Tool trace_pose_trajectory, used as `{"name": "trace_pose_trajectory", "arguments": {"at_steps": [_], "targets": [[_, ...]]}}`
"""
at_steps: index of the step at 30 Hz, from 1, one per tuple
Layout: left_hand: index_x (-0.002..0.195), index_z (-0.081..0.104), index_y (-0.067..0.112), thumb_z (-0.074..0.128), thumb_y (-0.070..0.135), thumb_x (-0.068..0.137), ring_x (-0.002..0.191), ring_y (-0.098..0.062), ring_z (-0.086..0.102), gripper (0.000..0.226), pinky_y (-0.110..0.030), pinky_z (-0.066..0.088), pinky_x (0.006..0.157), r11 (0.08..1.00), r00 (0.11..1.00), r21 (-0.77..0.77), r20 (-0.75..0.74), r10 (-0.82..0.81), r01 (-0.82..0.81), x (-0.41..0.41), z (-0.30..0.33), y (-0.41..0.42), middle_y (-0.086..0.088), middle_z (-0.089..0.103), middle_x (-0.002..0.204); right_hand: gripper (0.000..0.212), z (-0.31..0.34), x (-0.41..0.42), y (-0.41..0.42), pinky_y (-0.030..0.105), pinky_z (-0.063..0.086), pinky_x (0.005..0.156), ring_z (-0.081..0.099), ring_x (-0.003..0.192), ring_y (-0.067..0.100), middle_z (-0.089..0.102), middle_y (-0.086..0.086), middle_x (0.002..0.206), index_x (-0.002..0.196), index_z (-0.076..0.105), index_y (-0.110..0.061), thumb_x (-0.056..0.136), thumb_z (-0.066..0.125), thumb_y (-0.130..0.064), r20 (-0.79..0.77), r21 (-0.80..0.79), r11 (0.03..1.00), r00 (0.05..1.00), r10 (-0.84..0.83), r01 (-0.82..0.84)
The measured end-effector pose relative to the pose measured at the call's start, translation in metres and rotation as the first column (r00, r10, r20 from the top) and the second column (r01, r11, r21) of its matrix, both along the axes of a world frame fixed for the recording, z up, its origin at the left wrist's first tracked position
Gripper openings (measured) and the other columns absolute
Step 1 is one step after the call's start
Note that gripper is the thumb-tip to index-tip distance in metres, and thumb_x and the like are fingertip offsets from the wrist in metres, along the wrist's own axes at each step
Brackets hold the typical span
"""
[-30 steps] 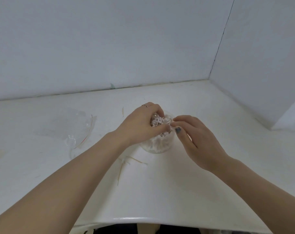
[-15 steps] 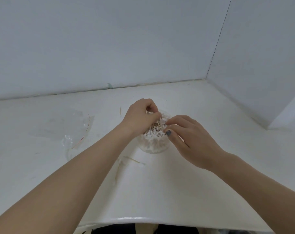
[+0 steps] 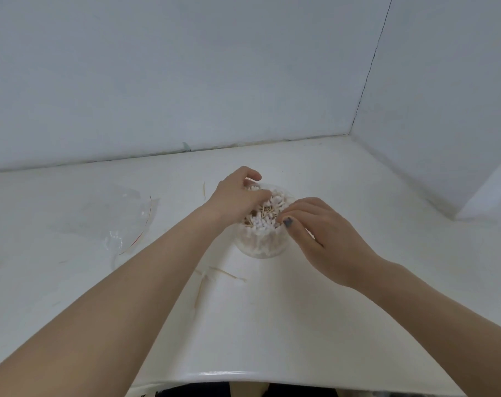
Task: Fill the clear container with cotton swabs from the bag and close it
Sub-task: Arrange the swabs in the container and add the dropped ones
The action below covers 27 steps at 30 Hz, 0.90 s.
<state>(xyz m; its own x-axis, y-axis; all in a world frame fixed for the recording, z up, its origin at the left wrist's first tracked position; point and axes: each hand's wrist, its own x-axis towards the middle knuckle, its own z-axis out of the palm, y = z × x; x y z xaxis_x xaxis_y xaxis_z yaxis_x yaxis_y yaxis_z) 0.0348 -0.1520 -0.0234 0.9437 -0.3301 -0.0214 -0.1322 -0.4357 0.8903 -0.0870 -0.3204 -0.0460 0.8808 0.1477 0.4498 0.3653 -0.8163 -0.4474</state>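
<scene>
Left hand [image 3: 238, 193] fingertips buried among cotton swabs [image 3: 262, 222]; both forearms cropped.

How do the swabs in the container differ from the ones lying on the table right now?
The swabs in the clear container are packed in a dense heap under both hands; the loose swabs lie scattered flat on the table, touched by neither hand. Both sets look alike: thin pale sticks with white tips.

The surface [image 3: 272, 325] is showing plain glossy white, the walls [image 3: 157, 67] pale grey-blue. The clear container [image 3: 260, 245] is showing white-tipped cotton swabs [image 3: 262, 222] with tan sticks. The see-through bag [image 3: 123, 222] is carrying a thin red line. The right hand [image 3: 324, 236] is wearing dark grey-blue polish on its thumbnail.
</scene>
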Motion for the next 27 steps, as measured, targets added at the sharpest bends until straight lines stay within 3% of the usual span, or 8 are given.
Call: {"name": "trace_pose_trajectory", "arguments": {"at_steps": [3,5,9,12,19,23,27], "targets": [[0.123,0.065,0.019,0.077,0.023,0.090,0.101,-0.013,0.063,0.035,-0.023,0.051,0.074,0.999,0.999,-0.043,-0.030,0.029,-0.030,0.002,0.000,0.000,0.001,0.062,0.126,0.048,0.001,0.005,0.002,0.015,0.032,0.107,0.047,0.125,0.007,0.063,-0.011,0.129,0.126,0.067,-0.019,0.103,0.032,-0.041,-0.017,0.020,0.998,0.998,-0.062,0.062],[0.120,0.066,0.019,0.078,0.023,0.089,0.105,-0.013,0.063,0.034,-0.022,0.050,0.077,0.997,0.998,-0.069,-0.043,0.035,-0.038,0.002,-0.002,0.001,0.001,0.063,0.124,0.047,-0.001,0.008,0.005,0.010,0.025,0.107,0.042,0.128,0.006,0.063,-0.012,0.131,0.125,0.069,-0.019,0.104,0.032,-0.039,-0.065,-0.025,0.998,0.996,-0.058,0.057],[0.122,0.064,0.029,0.075,0.034,0.091,0.109,-0.010,0.062,0.033,-0.025,0.052,0.087,0.996,0.995,-0.093,-0.100,-0.016,0.007,-0.001,-0.005,0.006,0.007,0.061,0.123,0.044,0.005,0.011,0.004,0.028,0.038,0.105,0.047,0.120,0.007,0.067,-0.011,0.121,0.116,0.071,-0.019,0.104,0.032,-0.036,-0.079,0.015,0.997,0.994,-0.070,0.072],[0.122,0.064,0.033,0.074,0.033,0.091,0.114,-0.013,0.063,0.033,-0.034,0.053,0.099,0.994,0.994,-0.111,-0.104,-0.028,0.017,-0.001,-0.008,0.010,0.008,0.061,0.127,0.040,0.012,0.016,0.008,0.034,0.041,0.100,0.051,0.115,0.009,0.067,-0.011,0.116,0.116,0.068,-0.021,0.103,0.033,-0.034,-0.102,0.031,0.997,0.993,-0.064,0.067],[0.117,0.067,0.027,0.070,0.027,0.093,0.108,-0.015,0.066,0.024,-0.026,0.052,0.085,0.983,0.993,-0.179,-0.114,0.020,-0.040,0.001,-0.011,0.007,0.003,0.067,0.117,0.030,0.024,0.024,0.018,0.031,0.040,0.089,0.048,0.099,0.006,0.058,-0.021,0.099,0.128,0.056,-0.031,0.106,0.036,-0.026,-0.237,0.105,0.991,0.970,-0.058,0.085],[0.116,0.068,0.028,0.062,0.020,0.097,0.108,-0.016,0.068,0.022,-0.031,0.055,0.094,0.983,0.993,-0.179,-0.117,0.009,-0.030,0.001,-0.012,0.009,0.002,0.068,0.118,0.029,0.024,0.025,0.022,0.034,0.038,0.086,0.049,0.095,0.012,0.053,-0.020,0.088,0.127,0.055,-0.027,0.106,0.036,-0.027,-0.236,0.042,0.994,0.968,-0.087,0.099],[0.124,0.065,0.032,0.069,0.029,0.093,0.115,-0.011,0.064,0.032,-0.034,0.051,0.103,0.987,0.993,-0.161,-0.113,-0.038,0.019,-0.003,-0.010,0.012,0.007,0.064,0.127,0.028,0.026,0.029,0.023,0.036,0.041,0.093,0.054,0.102,0.014,0.061,-0.011,0.100,0.125,0.056,-0.027,0.105,0.037,-0.028,-0.257,0.196,0.967,0.960,-0.113,0.166]]}}
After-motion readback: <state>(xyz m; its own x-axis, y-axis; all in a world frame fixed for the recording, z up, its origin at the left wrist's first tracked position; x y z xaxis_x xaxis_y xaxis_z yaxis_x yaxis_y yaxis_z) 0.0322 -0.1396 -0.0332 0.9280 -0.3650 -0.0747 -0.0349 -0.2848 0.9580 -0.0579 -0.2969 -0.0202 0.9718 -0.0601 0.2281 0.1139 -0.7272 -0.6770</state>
